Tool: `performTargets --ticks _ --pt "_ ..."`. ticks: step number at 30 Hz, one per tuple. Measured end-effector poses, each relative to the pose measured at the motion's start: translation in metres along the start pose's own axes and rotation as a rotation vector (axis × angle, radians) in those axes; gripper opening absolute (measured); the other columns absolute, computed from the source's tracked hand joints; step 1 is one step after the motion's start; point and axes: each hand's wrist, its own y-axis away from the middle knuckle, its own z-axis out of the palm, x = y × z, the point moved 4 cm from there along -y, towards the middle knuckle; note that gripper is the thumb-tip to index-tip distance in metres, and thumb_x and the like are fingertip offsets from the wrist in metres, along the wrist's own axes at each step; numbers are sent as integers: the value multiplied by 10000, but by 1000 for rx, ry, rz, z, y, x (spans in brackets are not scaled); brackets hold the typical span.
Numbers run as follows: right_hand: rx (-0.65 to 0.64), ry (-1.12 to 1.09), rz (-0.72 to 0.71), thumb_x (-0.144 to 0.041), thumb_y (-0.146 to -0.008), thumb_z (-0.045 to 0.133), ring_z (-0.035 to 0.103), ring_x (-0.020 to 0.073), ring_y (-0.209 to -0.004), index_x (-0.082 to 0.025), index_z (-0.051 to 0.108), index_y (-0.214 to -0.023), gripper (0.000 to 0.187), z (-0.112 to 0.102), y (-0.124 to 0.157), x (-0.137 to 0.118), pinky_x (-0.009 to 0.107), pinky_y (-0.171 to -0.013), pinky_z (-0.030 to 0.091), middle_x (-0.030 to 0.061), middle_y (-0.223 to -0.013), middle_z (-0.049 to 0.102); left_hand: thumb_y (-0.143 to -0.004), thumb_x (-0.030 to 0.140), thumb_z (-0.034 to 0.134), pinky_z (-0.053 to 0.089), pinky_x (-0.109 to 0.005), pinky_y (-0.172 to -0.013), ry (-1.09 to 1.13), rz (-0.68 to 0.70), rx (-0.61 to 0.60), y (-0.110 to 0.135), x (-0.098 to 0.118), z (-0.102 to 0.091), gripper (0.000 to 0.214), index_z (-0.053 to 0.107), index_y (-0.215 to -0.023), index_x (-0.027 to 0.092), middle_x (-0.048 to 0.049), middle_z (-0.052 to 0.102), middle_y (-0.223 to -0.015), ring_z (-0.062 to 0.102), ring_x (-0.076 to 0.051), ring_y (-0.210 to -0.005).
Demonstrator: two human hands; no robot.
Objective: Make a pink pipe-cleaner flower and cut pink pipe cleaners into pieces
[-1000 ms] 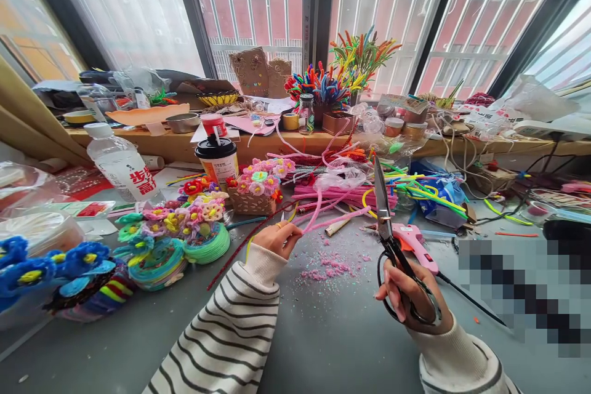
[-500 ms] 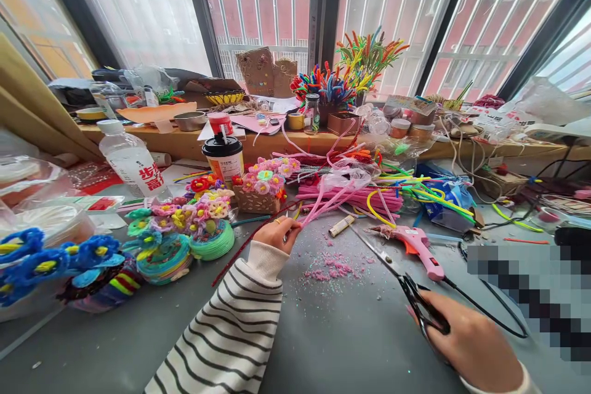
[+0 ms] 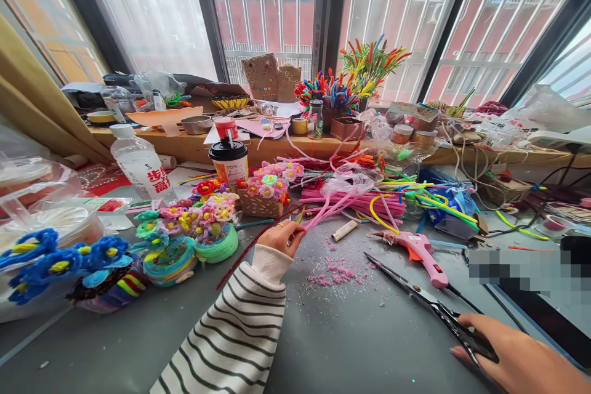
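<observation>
My left hand (image 3: 280, 238), in a striped sleeve, pinches the ends of a few pink pipe cleaners (image 3: 323, 212). Their far ends run up toward a thick bundle of pink pipe cleaners (image 3: 392, 204). At the lower right, my right hand (image 3: 521, 351) has its fingers around the black handles of a pair of scissors (image 3: 415, 289). The blades are closed and point up and left, low over the grey table. Pink fuzz clippings (image 3: 339, 274) lie scattered between my hands. Just above the scissors rests a pink glue gun (image 3: 422, 252).
Pipe-cleaner flowers in pots (image 3: 215, 240) and blue flowers (image 3: 60, 265) stand at left, with a water bottle (image 3: 141, 166) and lidded cup (image 3: 229, 163) behind. A small tube (image 3: 345, 231) lies near the clippings. A cluttered wooden ledge (image 3: 272, 146) runs along the window.
My right hand has moved right and toward me with the scissors, away from the glue gun. My left hand keeps its pinch on the pink pipe cleaners. The view has shifted slightly.
</observation>
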Motion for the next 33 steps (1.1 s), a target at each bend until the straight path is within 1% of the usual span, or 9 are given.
performTargets --ticks 3,6,10,13,15,19,22,27,33 --pt "-224 -31 -65 -379 -575 563 599 211 -494 -253 595 -770 235 5 -3 5 257 -379 471 31 -661 646 -709 283 443 351 -171 -481 8 -25 -16 0 -1 1 174 583 -680 185 9 575 -600 499 -75 -486" --pt "-279 -47 -38 -381 -602 541 585 200 -461 -292 584 -740 169 4 -5 14 252 -377 465 41 -610 636 -708 286 435 357 -173 -488 23 -31 -32 0 -3 3 184 585 -690 181 5 573 -605 501 -78 -491" --pt "-237 -17 8 -412 -633 492 577 193 -437 -274 580 -704 178 3 -8 2 264 -370 455 18 -595 627 -701 280 435 375 -182 -508 77 -42 -56 0 -4 5 183 583 -688 172 -8 581 -625 501 -84 -505" --pt "-127 -113 -26 -410 -667 460 588 189 -536 -253 576 -720 202 -2 -19 -35 257 -455 471 22 -654 622 -690 266 448 397 -196 -522 258 -115 -91 0 -6 6 165 573 -685 159 -17 587 -617 508 -89 -500" --pt "-61 -294 -86 -376 -689 456 584 180 -604 -227 572 -722 191 -5 -32 -70 257 -558 473 34 -697 617 -682 260 459 412 -202 -515 487 -196 -152 0 -6 7 158 560 -682 139 -22 585 -588 513 -88 -474" --pt "-242 -806 -102 -349 -707 468 573 149 -594 -180 557 -817 221 11 -67 -132 236 -550 465 39 -716 601 -638 273 521 421 -205 -481 899 -323 -361 1 1 14 167 550 -629 108 -27 577 -541 513 -89 -447" --pt "-283 -1225 -47 -338 -669 530 563 132 -579 -163 541 -833 240 29 -93 -158 231 -529 460 16 -673 578 -607 278 557 416 -204 -468 1009 -351 -508 4 6 18 180 565 -618 99 -26 579 -522 509 -90 -441" --pt "-333 -1696 138 -324 -612 600 515 87 -410 -127 566 -629 201 60 -111 -169 210 -443 437 -14 -491 559 -601 284 566 413 -194 -474 1016 -356 -618 8 8 23 185 570 -612 99 -25 586 -529 506 -81 -443" --pt "-220 -1778 282 -342 -596 613 528 70 -427 -129 597 -666 225 77 -109 -154 214 -507 474 -25 -503 567 -635 291 516 414 -208 -472 980 -366 -504 7 0 26 180 520 -627 111 -32 584 -573 519 -90 -445"
